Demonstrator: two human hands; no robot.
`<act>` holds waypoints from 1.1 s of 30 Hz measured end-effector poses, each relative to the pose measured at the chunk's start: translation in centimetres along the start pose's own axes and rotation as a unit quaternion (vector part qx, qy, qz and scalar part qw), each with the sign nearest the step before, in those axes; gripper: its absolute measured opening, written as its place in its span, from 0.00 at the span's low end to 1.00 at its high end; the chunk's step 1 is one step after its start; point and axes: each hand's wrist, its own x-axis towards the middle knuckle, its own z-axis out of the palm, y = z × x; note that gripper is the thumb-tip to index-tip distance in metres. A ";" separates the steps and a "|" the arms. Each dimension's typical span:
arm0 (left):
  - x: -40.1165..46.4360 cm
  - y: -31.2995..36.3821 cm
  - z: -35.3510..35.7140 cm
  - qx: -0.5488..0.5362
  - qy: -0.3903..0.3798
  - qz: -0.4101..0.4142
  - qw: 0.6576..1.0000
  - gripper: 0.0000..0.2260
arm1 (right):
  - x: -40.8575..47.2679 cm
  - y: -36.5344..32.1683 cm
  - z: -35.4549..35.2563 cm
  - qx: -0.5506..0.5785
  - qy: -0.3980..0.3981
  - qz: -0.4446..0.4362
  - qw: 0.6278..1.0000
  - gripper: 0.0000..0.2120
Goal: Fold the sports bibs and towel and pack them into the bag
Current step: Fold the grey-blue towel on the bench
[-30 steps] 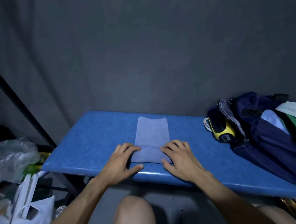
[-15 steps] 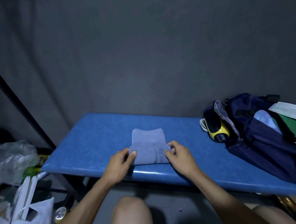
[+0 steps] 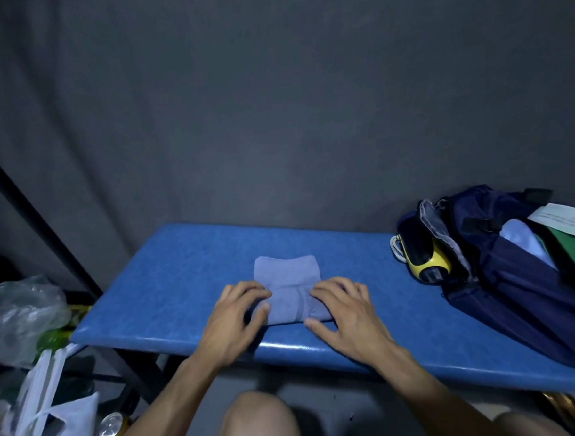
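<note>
Here both hands, left hand [image 3: 233,315] and right hand [image 3: 342,310], press flat-fingered on the soft, light towel [image 3: 288,292] near the bench [image 3: 170,290] front edge; likely grip side folds

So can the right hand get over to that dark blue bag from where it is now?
Probably yes. The right hand rests on the folded towel, and the blue bench between it and the dark blue bag looks bare, the bag's mouth gaping open.
</note>
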 end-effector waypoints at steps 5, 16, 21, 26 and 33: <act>-0.8 -0.9 -1.2 0.036 -0.093 0.039 0.994 0.22 | 0.4 0.7 -0.4 0.031 -0.032 0.015 0.999 0.21; 3.3 2.3 -0.2 0.033 -0.081 -0.260 0.962 0.30 | 4.3 0.1 -0.7 0.160 -0.122 0.337 0.920 0.13; 6.0 2.0 0.5 0.133 -0.106 -0.338 0.926 0.26 | 6.3 0.2 0.7 0.064 -0.133 0.390 0.909 0.19; 6.4 1.1 0.9 0.089 -0.113 -0.330 0.933 0.21 | 6.5 0.3 1.1 0.044 -0.132 0.398 0.907 0.22; 6.0 1.4 -0.4 -0.112 -0.073 -0.298 0.945 0.18 | 6.1 -0.1 0.5 0.068 -0.125 0.408 0.902 0.20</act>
